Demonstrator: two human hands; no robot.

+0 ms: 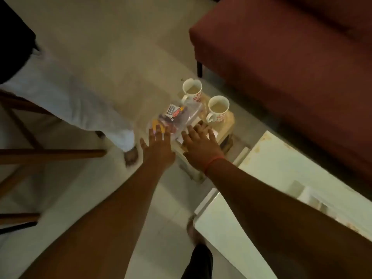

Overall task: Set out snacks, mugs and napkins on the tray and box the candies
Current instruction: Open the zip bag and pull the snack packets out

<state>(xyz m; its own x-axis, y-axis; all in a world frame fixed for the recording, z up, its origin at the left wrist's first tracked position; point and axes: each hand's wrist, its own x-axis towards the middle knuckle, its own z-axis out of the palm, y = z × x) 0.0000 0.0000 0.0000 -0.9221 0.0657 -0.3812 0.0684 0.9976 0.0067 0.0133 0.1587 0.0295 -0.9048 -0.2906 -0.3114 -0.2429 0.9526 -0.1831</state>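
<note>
A pale wooden tray [228, 122] sits low in the middle of the view. Two white mugs with red hearts stand on its far side, one at the back [192, 90] and one to the right [218, 108], both filled with a light drink. A clear plastic snack box [179, 115] with a red label lies on the tray's left part. My left hand [158, 144] hovers just before the box with fingers spread, holding nothing. My right hand [200, 142], with a red thread at the wrist, is spread over the tray's near part, above something white that may be napkins.
A dark red sofa [291, 63] fills the upper right. A white table top [291, 176] lies at the right, close to the tray. Another person in white trousers [80, 105] stands at the left, a bare foot near the tray. Wooden chair rails [50, 154] are at the far left.
</note>
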